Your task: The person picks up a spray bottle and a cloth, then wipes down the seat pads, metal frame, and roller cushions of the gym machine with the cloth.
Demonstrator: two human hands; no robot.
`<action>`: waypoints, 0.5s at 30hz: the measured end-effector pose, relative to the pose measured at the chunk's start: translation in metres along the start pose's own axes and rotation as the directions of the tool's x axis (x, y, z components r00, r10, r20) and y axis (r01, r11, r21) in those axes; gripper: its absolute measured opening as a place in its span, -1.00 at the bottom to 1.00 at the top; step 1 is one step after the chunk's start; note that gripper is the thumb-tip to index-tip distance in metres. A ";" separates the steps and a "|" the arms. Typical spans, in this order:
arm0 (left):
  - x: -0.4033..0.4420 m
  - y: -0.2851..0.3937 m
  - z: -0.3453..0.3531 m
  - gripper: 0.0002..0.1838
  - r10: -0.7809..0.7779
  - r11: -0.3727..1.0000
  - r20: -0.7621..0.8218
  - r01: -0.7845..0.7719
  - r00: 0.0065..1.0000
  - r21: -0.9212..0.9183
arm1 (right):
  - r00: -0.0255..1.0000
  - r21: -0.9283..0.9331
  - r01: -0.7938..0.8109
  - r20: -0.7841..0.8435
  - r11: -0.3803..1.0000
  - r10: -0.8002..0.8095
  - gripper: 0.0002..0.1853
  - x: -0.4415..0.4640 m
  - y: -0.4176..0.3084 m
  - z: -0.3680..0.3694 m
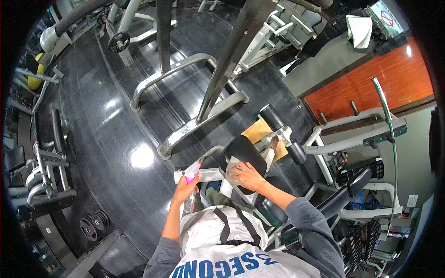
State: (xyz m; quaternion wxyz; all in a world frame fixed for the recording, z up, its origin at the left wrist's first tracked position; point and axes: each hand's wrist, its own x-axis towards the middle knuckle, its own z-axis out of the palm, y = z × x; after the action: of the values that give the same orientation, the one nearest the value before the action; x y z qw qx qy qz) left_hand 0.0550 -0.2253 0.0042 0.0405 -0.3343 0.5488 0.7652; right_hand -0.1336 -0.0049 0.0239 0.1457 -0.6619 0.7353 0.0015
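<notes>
My left hand (186, 187) is wrapped round a clear spray bottle (189, 204) with a pink and white spray head, held upright in front of my body. To the right, my right hand (249, 177) presses a light grey cloth (232, 166) against the black padded seat (242, 148) of an exercise machine. Its fingers lie bent over the cloth, which they partly cover. Just beyond the seat are black foam rollers (272, 117) on a metal bar.
A large metal frame (190, 130) stands on the black floor (92, 139) ahead. On the right are a long bar (387, 104) and another padded bench (336, 204). Weight plates (89, 228) lie at lower left. A white towel (359, 31) hangs at the upper right.
</notes>
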 end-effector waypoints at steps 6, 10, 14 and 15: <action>0.011 -0.021 -0.004 -0.55 -0.002 1.000 0.045 0.002 0.999 -0.006 | 0.994 0.016 -0.082 -0.068 0.997 0.083 -0.67 0.013 -0.005 0.013; 0.011 -0.004 0.009 -0.54 0.016 0.999 0.063 -0.019 0.998 0.041 | 0.948 0.199 -0.129 -0.264 0.971 0.180 -0.68 0.036 -0.008 0.022; 0.015 0.003 0.013 -0.52 -0.017 0.992 0.129 0.001 0.992 0.123 | 0.929 0.197 -0.209 -0.265 0.958 0.257 -0.68 0.020 -0.020 0.023; 0.017 0.001 0.014 -0.52 0.003 0.995 0.134 -0.016 0.991 0.101 | 0.937 0.172 -0.213 -0.244 0.962 0.251 -0.67 0.011 -0.021 0.021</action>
State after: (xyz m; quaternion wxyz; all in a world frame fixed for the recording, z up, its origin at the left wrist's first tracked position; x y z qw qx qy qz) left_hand 0.0350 -0.2189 -0.0018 0.0905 -0.2772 0.5848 0.7569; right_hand -0.1095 -0.0141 0.0050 0.0926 -0.5526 0.8193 -0.1217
